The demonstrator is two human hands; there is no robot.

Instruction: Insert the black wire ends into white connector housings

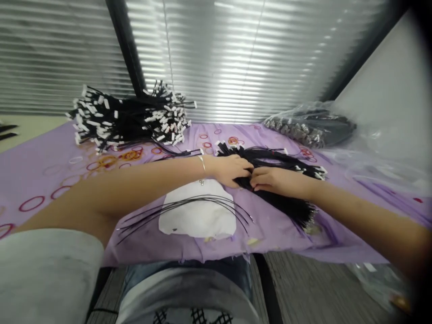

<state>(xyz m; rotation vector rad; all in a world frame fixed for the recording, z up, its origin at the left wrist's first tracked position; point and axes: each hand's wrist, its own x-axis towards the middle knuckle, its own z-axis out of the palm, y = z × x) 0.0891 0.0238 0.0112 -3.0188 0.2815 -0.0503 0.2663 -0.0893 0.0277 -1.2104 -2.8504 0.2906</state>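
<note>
A bundle of thin black cables with white end tags (286,164) lies across the middle of the purple patterned cloth (50,166). My left hand (232,170) rests on the bundle's near side, fingers curled into the strands. My right hand (275,180) meets it from the right, fingers pinched on the same strands. A thin bracelet circles my left wrist. Several loose black cables (189,204) arc over a white patch (199,216) in the cloth below my left forearm.
A large heap of tagged black cables (128,117) sits at the back left. A clear plastic bag of more cables (310,126) lies at the back right. Window blinds stand behind the table. The cloth's front edge hangs above my lap.
</note>
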